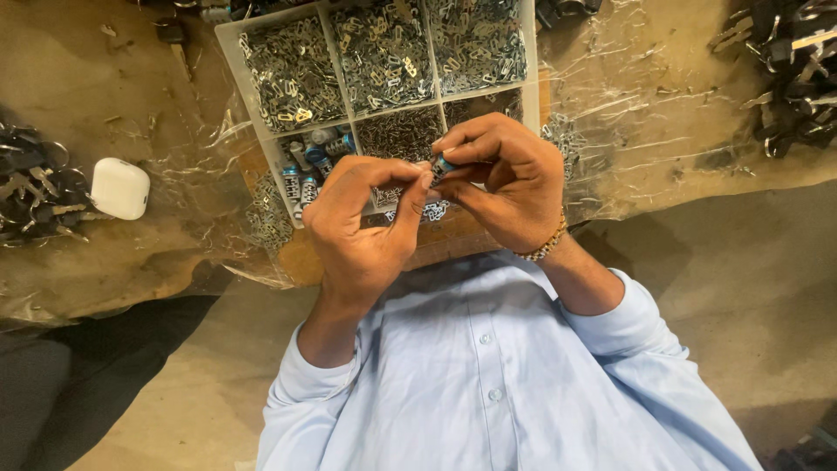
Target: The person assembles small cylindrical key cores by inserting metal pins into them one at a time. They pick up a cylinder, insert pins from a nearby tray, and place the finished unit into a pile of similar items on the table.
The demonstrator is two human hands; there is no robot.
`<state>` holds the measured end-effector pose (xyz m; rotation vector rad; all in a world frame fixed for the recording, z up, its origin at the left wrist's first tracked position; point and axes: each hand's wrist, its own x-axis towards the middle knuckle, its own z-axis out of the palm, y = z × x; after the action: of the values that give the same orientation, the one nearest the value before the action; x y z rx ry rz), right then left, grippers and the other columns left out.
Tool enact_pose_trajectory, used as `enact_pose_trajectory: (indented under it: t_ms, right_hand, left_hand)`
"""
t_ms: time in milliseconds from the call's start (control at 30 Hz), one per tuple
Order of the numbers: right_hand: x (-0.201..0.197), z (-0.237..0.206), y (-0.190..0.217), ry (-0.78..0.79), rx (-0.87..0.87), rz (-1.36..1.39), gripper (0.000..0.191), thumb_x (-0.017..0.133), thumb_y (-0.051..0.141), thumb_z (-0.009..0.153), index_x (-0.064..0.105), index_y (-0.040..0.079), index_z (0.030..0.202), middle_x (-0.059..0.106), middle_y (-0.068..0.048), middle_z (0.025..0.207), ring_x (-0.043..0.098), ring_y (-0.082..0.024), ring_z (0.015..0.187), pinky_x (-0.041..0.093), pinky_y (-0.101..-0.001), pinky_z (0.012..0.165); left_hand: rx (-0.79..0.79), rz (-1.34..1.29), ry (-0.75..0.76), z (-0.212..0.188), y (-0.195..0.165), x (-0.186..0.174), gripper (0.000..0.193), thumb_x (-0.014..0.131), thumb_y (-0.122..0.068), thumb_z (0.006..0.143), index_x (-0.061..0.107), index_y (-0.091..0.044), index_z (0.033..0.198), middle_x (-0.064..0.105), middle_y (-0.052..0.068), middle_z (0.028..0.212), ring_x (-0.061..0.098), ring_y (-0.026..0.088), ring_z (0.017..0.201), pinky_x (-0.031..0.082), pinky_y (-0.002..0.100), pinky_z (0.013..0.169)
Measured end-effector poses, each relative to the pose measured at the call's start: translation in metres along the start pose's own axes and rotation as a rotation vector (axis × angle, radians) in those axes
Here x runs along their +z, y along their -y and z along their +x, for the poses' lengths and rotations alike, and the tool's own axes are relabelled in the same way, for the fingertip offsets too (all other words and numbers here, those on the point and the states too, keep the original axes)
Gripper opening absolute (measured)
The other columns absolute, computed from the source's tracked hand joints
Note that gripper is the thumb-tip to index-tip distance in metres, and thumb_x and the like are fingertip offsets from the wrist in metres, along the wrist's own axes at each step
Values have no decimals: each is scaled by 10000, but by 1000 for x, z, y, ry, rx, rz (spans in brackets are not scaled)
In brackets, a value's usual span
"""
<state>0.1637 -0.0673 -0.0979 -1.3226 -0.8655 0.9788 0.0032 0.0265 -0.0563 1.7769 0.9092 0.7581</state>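
Two hands meet above the tray's near edge | our left hand (362, 222) and right hand (506, 179) pinch together on a small blue-tipped metal cylinder (443, 164); it looks light, stiff, slippery; we grip its sides | white compartment tray (228, 39); white rounded case (119, 187) near the bench's left edge

Compartment tray (228, 39) sits on the worktable (105, 96), taken as landmark. In its far compartments: heaps of small metal plates (384, 48). In its near-left compartment: small cylinders (309, 166). Left hand (362, 218) and right hand (506, 179) meet over the tray's near edge, both pinching one small cylinder part (443, 164) between them. Well left of the tray: a small rounded case (119, 187), and beyond it a pile of keys (30, 187). Well right of the tray: another key heap (798, 74).
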Motion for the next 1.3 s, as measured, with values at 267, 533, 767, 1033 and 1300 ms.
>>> enact_pose_trajectory:
  t_ms: [267, 533, 767, 1033, 1300]
  right_hand:
    - [1, 2, 2, -38, 92, 118, 352, 676, -214, 946, 644, -65, 1263, 605, -144, 1374, 673, -191, 1236, 633, -274, 1037]
    - [3, 2, 4, -58, 119, 142, 405, 701, -218, 924, 609, -54, 1283, 591, -139, 1365, 663, -183, 1243, 631, -269, 1042]
    - [4, 3, 6, -29, 33, 6, 364, 752, -206, 905, 656, -33, 1210, 596, -132, 1345, 664, -170, 1221, 644, -273, 1018]
    - [2, 2, 8, -39, -22, -151, 313, 814, -155, 888, 720, -5, 1146, 651, -121, 1284, 704, -129, 1097, 664, -243, 930]
    - [2, 1, 10, -25, 27, -99, 307, 808, -150, 878, 740, 7, 1133, 645, -116, 1272, 720, -120, 1028, 659, -230, 884]
  left_hand:
    - [187, 537, 66, 12, -8, -11, 180, 838, -124, 886, 754, -77, 1038, 737, 45, 976, 627, 273, 887, 482, 393, 764]
    - [138, 321, 69, 8, -4, -6, 113, 783, -98, 997, 710, -75, 1079, 715, 47, 1047, 595, 265, 963, 488, 371, 849]
    - [122, 404, 71, 5, -3, -6, 85, 768, -66, 973, 700, -34, 1012, 716, 76, 993, 596, 300, 921, 487, 398, 830]
    - [98, 171, 56, 5, -4, -1, 70, 753, -72, 1005, 710, -32, 1042, 735, 66, 1034, 640, 265, 953, 515, 346, 833]
    - [84, 160, 64, 4, -3, -2, 72, 778, -62, 975, 725, -33, 1015, 748, 66, 1009, 644, 252, 909, 527, 349, 822]
